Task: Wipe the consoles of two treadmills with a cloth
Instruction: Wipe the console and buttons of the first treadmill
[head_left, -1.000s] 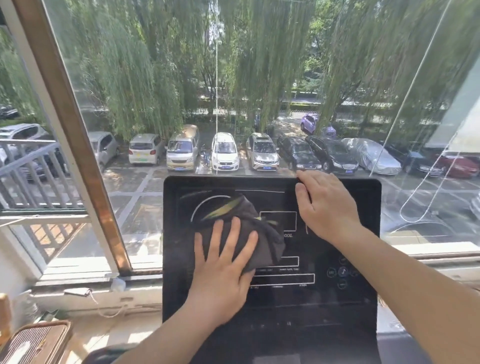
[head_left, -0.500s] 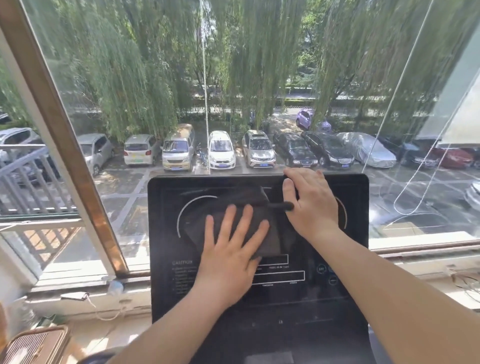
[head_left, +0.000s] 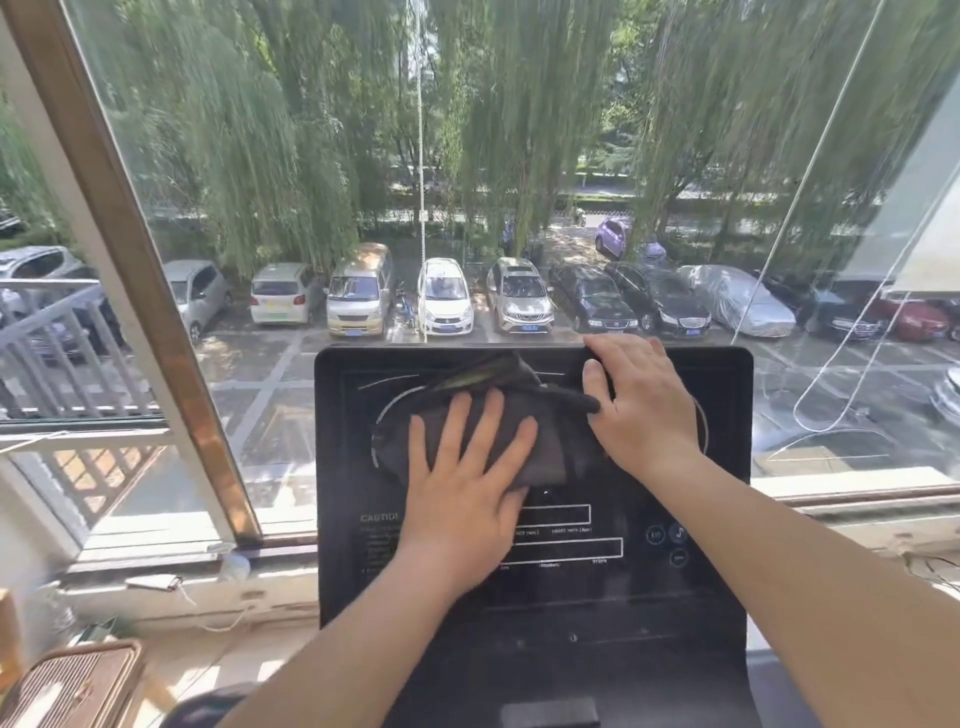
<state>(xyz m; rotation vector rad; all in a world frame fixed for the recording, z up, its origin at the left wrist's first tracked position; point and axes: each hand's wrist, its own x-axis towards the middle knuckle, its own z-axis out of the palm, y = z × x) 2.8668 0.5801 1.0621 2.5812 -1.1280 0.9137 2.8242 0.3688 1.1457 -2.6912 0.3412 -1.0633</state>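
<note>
A black treadmill console (head_left: 727, 519) with white printed outlines stands in front of a large window. A dark grey cloth (head_left: 550, 431) lies crumpled on its upper middle. My left hand (head_left: 467, 493) presses flat on the cloth with its fingers spread and straight. My right hand (head_left: 639, 405) rests on the console's upper right, fingers hooked over the top edge and thumb beside the cloth's right corner.
The window frame's brown post (head_left: 150, 312) slants at the left. A sill (head_left: 156, 577) with small items and a cord runs below the glass. A woven brown object (head_left: 67, 686) sits at the bottom left. A parking lot shows outside.
My left hand slid the cloth up and to the right across the console, from the left dial area toward the top middle. My right hand stayed at the top edge.
</note>
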